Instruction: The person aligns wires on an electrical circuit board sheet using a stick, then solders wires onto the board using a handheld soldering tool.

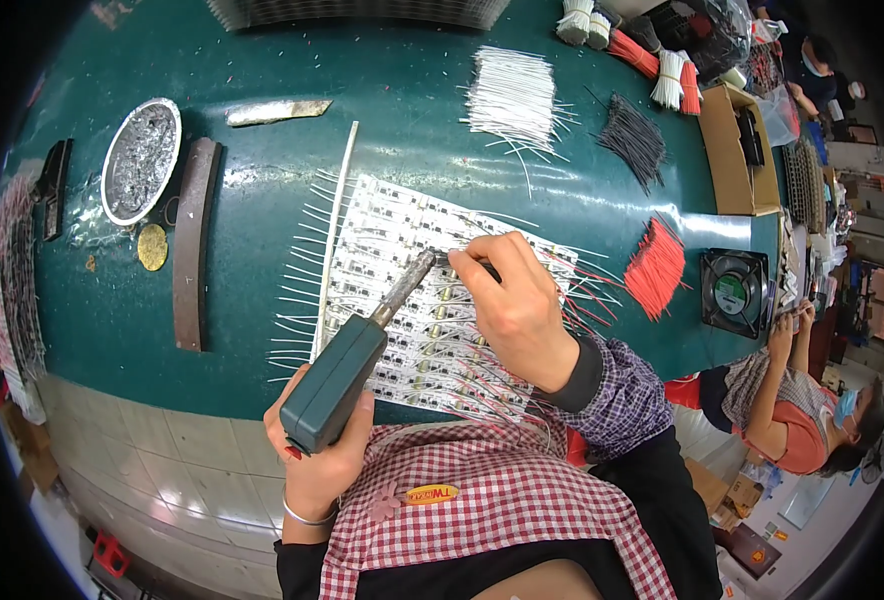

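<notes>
My left hand point(330, 468) is wrapped round the dark green handle of a soldering gun point(338, 384). The gun's metal barrel slants up to the right, with its tip on or just above a white panel of small circuit boards point(387, 222). My right hand point(522, 315) is closed in a pinch right beside that tip; whatever is between its fingertips is too small and dark to make out. White wires stick out along the panel's left side, and red and white ones along its right. A long pale strip point(335, 235) lies along the panel's left edge.
Piles of white wires point(511, 90), black wires point(633, 140) and red wires point(655, 268) lie beyond and right of the panel. A small fan point(735, 290) and cardboard box point(739, 150) stand at right. Leftward are a dross-filled bowl point(143, 160) and brown bar point(196, 245). A co-worker point(797, 425) sits at right.
</notes>
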Available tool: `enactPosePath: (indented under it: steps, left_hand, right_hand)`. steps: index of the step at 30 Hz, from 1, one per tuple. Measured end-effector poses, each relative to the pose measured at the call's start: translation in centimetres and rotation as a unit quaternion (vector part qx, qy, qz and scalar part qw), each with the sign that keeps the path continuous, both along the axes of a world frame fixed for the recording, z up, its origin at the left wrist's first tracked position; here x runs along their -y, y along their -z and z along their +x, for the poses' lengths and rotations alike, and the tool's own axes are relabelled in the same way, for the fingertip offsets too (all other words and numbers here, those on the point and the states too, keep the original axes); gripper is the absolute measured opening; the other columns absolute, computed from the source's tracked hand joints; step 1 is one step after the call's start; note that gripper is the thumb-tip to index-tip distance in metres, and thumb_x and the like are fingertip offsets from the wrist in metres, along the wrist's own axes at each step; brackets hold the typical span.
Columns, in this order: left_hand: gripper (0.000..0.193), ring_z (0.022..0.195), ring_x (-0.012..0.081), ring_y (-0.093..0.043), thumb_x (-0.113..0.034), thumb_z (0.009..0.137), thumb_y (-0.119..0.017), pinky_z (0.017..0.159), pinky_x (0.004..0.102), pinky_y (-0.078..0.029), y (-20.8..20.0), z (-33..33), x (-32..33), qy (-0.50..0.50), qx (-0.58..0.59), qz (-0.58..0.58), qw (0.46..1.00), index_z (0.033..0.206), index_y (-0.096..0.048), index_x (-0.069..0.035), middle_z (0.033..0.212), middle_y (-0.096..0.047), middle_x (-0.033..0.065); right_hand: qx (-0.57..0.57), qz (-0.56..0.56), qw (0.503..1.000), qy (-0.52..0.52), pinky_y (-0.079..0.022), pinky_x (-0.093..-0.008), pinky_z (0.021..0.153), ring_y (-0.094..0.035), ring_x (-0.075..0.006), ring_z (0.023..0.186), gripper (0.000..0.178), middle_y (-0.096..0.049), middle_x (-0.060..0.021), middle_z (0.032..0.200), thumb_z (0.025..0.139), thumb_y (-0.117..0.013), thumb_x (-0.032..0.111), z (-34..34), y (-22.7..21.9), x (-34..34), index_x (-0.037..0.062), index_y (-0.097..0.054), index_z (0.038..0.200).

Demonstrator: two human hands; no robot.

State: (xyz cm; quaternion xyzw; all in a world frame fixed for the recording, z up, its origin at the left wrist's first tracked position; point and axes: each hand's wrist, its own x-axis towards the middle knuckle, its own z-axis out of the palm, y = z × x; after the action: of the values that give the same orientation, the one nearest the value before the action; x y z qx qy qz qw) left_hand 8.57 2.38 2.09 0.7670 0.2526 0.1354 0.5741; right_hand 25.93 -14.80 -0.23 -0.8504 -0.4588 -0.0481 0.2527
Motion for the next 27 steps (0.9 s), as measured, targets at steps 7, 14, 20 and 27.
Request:
enactPosePath:
  steps: [7, 14, 20, 27]
  left_hand:
    - [0.02, 0.065, 0.0142, -0.065, -0.001, 0.075, -0.078, 0.06, 0.0277, -0.052, 0.4, -1.4, 0.1, -0.037, -0.017, -0.01, 0.999, 0.093, -0.072, 0.003, 0.082, -0.07, 0.0089]
    - [0.039, 0.072, 0.0097, -0.06, 0.008, 0.08, -0.075, 0.059, 0.0234, -0.047, 1.5, -2.7, 0.2, -0.027, -0.019, -0.054, 0.998, 0.117, -0.064, 0.005, 0.101, -0.069, 0.0087]
    - [0.039, 0.07, 0.0095, -0.059, 0.008, 0.08, -0.074, 0.059, 0.023, -0.046, 1.4, -3.1, 0.1, -0.037, -0.027, -0.039, 0.998, 0.117, -0.064, 0.005, 0.102, -0.07, 0.0091]
    - [0.039, 0.078, 0.0132, -0.065, 0.007, 0.076, -0.077, 0.067, 0.0246, -0.052, 0.7, -3.0, 0.0, -0.027, -0.021, -0.027, 0.999, 0.114, -0.066, 0.006, 0.102, -0.071, 0.0105]
  right_hand:
    - [-0.006, -0.006, 1.0, 0.002, -0.051, -0.0356, 0.073, -0.057, -0.028, 0.09, 0.033, -0.057, -0.0136, 0.099, 0.071, -0.063, -0.003, 0.0, -0.1, 0.0, -0.0058, -0.064, 0.104]
    - [0.0, 0.001, 1.0, 0.003, -0.05, -0.0356, 0.073, -0.057, -0.0276, 0.09, 0.033, -0.058, -0.0131, 0.099, 0.071, -0.063, -0.001, -0.1, -0.2, 0.1, -0.0043, -0.064, 0.104]
    - [0.043, 0.043, 0.998, 0.001, -0.05, -0.0357, 0.069, -0.058, -0.0258, 0.086, 0.032, -0.06, -0.0111, 0.096, 0.071, -0.064, 0.001, -0.7, -0.3, 0.3, -0.0024, -0.064, 0.103]
    - [0.022, 0.036, 0.999, -0.009, -0.05, -0.0337, 0.067, -0.058, -0.0247, 0.083, 0.033, -0.06, -0.0102, 0.093, 0.07, -0.064, -0.001, -1.0, 0.0, 0.3, -0.0025, -0.065, 0.103]
